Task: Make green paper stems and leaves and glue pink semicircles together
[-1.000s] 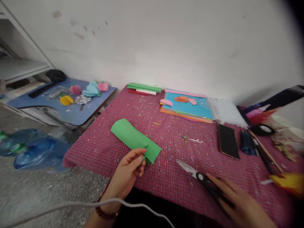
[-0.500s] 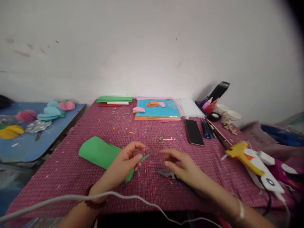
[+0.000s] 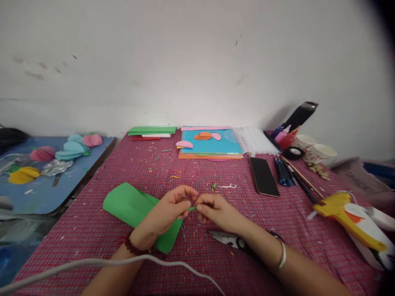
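The thin green paper sliver (image 3: 191, 208), short and narrow, sits just above the red checked desk cloth (image 3: 138, 168) near the middle of the near edge. My left hand (image 3: 166, 213) and right hand (image 3: 216, 211) each pinch one end between closed fingertips, my left wrist over a curled green paper sheet (image 3: 123, 203). Black-handled scissors (image 3: 230, 239) lie beside my right wrist; open cloth stretches toward the far edge.
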A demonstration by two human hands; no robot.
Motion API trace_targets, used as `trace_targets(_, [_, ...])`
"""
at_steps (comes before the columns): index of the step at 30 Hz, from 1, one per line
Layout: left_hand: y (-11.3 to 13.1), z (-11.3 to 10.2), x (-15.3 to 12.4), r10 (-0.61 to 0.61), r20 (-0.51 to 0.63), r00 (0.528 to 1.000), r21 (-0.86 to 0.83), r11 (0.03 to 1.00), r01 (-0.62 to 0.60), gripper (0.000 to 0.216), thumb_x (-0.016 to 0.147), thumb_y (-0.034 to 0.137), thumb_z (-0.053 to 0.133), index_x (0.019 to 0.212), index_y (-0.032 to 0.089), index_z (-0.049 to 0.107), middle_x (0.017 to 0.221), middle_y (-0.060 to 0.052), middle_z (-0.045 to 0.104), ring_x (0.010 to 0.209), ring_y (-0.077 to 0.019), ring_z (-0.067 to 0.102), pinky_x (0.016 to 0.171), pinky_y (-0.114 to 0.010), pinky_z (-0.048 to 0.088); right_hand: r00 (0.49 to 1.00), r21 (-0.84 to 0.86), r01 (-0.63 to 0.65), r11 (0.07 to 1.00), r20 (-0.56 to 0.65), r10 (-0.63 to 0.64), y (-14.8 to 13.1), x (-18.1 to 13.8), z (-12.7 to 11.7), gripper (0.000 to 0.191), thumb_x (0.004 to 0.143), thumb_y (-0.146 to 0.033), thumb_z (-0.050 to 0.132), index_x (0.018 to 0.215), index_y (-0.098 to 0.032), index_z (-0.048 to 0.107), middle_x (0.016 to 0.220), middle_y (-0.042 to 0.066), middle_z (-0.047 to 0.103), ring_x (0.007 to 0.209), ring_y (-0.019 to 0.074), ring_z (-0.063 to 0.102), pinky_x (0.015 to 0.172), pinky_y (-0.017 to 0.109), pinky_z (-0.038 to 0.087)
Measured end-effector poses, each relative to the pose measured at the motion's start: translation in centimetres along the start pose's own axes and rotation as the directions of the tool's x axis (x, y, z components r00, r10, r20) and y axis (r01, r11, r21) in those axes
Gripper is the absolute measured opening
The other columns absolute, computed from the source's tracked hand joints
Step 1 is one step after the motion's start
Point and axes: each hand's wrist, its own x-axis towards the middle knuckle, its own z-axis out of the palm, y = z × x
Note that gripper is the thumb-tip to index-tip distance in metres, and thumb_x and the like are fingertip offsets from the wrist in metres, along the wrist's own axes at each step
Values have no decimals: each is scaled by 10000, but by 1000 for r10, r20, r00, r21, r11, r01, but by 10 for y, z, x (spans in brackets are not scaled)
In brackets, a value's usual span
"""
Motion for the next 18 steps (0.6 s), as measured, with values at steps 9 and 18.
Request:
trace_targets(9, [-14,6,4,-48,-86,995,-362,932,13,188,677,142,693,857,143,638,807,10,539,487,-6,376,446,-178,216,995,108,-28,994,-87,38,7,3,3,238,818,-404,619,819,-171,572,637,-40,574,517,71,510,546,225,426])
trace_targets(18, [-17,7,5,-98,-137,986,-405,914,34,180,647,108,693,818,132,643,765,12,540,479,-7,384,435,-175,216,993,18,-30,999,-117,32,5,3,2,224,846,-384,573,786,-169,564,634,-31,562,528,83,514,541,227,432])
